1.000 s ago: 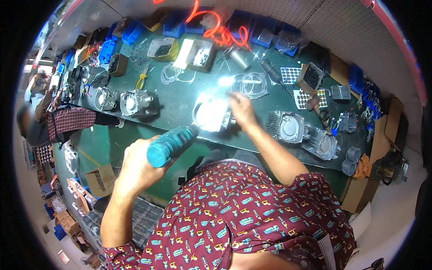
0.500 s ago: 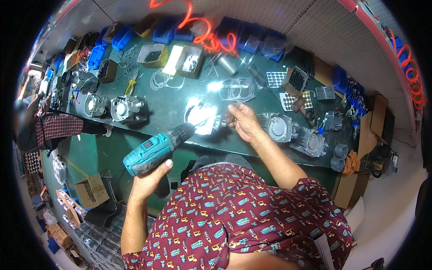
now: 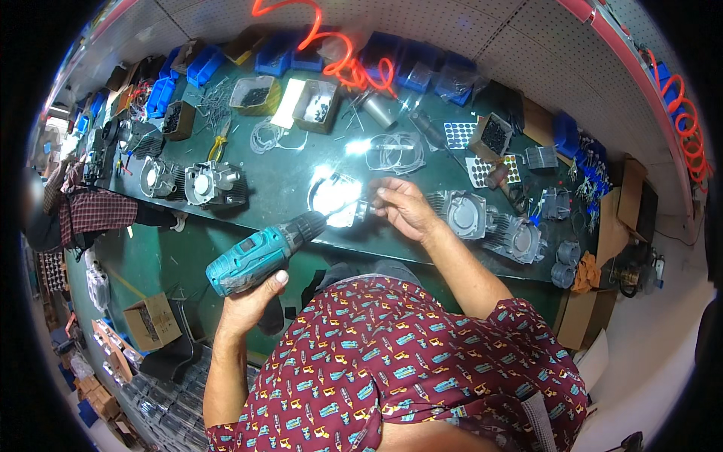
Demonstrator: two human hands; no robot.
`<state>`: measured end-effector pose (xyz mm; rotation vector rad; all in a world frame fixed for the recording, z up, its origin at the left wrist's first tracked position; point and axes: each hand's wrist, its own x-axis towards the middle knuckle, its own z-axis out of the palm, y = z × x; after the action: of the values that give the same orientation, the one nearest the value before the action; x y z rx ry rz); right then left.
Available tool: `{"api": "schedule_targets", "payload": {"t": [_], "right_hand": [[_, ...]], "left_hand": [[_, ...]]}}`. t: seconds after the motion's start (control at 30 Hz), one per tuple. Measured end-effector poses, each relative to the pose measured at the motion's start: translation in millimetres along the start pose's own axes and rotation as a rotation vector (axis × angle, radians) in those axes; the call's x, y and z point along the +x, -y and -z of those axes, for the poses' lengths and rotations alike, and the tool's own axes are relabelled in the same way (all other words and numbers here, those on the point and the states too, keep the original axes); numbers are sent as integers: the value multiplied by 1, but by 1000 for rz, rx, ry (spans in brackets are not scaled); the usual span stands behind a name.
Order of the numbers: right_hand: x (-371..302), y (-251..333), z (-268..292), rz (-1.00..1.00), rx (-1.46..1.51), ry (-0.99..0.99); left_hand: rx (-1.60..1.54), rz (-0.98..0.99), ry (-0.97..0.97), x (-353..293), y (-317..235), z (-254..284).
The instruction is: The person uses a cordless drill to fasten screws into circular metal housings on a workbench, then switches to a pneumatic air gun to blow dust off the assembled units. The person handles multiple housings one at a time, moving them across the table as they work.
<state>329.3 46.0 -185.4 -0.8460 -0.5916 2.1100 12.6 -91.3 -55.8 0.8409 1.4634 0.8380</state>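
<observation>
My left hand (image 3: 252, 301) is wrapped round the handle of a teal and black cordless drill (image 3: 248, 260). Its bit points up and right at a metal housing (image 3: 349, 218), which lies at the bench's near edge and is partly washed out by glare. Just right of this housing is my right hand (image 3: 404, 207), thumb and fingers drawn together in a pinch; whatever is between the fingertips is too small to make out. Beside that hand, to the right, sit two more grey motor housings, one round-faced (image 3: 465, 216) and one farther right (image 3: 520, 239).
Two finned housings (image 3: 215, 183) stand left on the green bench (image 3: 279, 177). Coiled grey cable (image 3: 395, 154), parts boxes (image 3: 316, 105) and yellow-handled pliers (image 3: 219, 143) lie farther back. An orange air hose (image 3: 348, 56) hangs above. Another person (image 3: 98, 207) stands far left.
My right hand has shifted slightly left, its fingertips closer to the housing. The drill stays almost where it was, in my left hand.
</observation>
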Motion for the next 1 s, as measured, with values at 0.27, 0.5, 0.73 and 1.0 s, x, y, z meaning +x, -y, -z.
{"api": "schedule_targets", "payload": {"t": [0.27,0.5,0.73,1.0], "right_hand": [[1,7,-1,-7,-7,12],[0,15,-3,-29,-75,-12],[2,33,9,-150,-284,103],[38,-4,4,327,-701,-295]], "left_hand": [[6,-24,-20,-2,-5,-3],[21,-1,-26,0,-8,-3],[127,-4,27,4,5,17],[274,-44,-47,-4,11,22]]}}
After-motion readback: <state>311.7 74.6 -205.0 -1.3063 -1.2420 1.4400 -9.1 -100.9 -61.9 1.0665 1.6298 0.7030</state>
